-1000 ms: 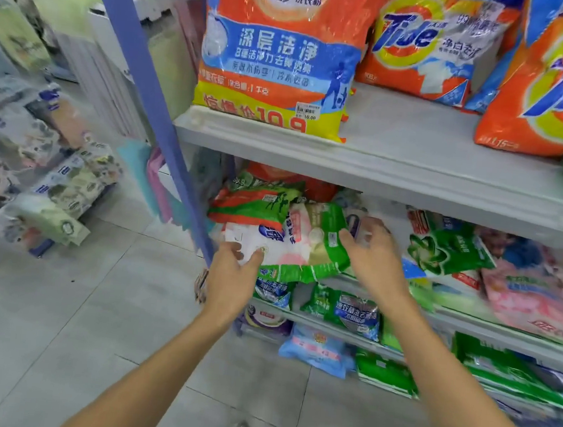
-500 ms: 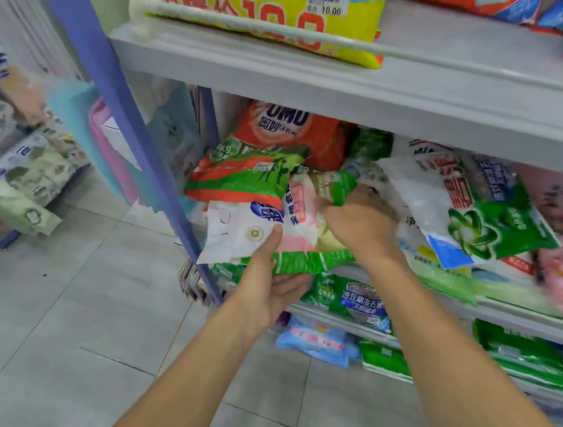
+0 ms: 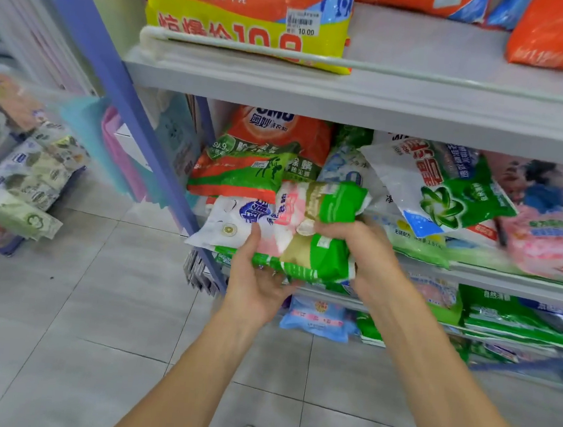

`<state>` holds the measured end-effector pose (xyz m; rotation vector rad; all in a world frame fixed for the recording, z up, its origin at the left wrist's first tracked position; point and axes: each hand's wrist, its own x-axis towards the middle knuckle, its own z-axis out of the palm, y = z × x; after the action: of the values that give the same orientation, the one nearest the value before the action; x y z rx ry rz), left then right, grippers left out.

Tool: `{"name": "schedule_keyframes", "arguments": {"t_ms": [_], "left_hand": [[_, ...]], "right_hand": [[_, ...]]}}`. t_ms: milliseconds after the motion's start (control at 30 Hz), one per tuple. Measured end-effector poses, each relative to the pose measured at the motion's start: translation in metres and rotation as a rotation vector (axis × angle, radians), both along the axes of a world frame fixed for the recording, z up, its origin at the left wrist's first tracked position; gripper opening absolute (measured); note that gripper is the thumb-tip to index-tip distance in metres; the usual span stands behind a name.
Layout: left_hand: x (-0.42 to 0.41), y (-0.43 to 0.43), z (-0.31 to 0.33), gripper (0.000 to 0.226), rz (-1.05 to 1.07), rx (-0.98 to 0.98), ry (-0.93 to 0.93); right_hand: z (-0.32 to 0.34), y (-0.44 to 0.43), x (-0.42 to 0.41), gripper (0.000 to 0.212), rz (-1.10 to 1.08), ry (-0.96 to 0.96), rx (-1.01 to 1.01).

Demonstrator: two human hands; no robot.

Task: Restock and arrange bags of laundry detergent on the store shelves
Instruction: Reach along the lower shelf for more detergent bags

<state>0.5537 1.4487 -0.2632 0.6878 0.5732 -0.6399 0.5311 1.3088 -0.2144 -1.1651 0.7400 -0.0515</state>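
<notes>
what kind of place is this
Most likely a small shop's laundry aisle: grey tiered shelves hold bagged detergent, the orange and yellow bag up top carries a 10.00 price sticker, and the left hand and right hand grip a green and white bag.

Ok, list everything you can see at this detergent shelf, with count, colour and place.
held bag: one, white, pink and green, front of middle shelf
orange-green bag: one, middle shelf, left, behind held bag
white-green bag: one, middle shelf, tilted, right of held bag
pink bag: one, middle shelf, far right
price-tagged bag: one, orange, blue, yellow, top shelf left
green bags: several, lower shelf, right
left hand: one, grips held bag's left end
right hand: one, grips its right end
</notes>
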Motion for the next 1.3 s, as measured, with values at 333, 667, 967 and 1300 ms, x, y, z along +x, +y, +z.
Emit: {"name": "schedule_keyframes", "arguments": {"t_ms": [333,667,967,1300], "left_hand": [[-0.079,0.016,0.041,0.02,-0.308,0.06,-0.169],[-0.127,0.003,0.122,0.073,-0.768,0.056,-0.557],[-0.187,-0.084,0.174,0.045,-0.82,-0.105,-0.328],[-0.281,-0.18,0.201,0.047,-1.098,-0.104,-0.549]], "right_hand": [[0.008,0.011,-0.16,0.11,-0.061,-0.117,0.429],[0.118,-0.025,-0.254,0.074,0.019,0.038,0.012],[0.156,-0.043,-0.348,0.037,-0.385,-0.162,-0.089],[0.138,-0.1,-0.462,0.061,-0.669,-0.237,-0.078]]}}
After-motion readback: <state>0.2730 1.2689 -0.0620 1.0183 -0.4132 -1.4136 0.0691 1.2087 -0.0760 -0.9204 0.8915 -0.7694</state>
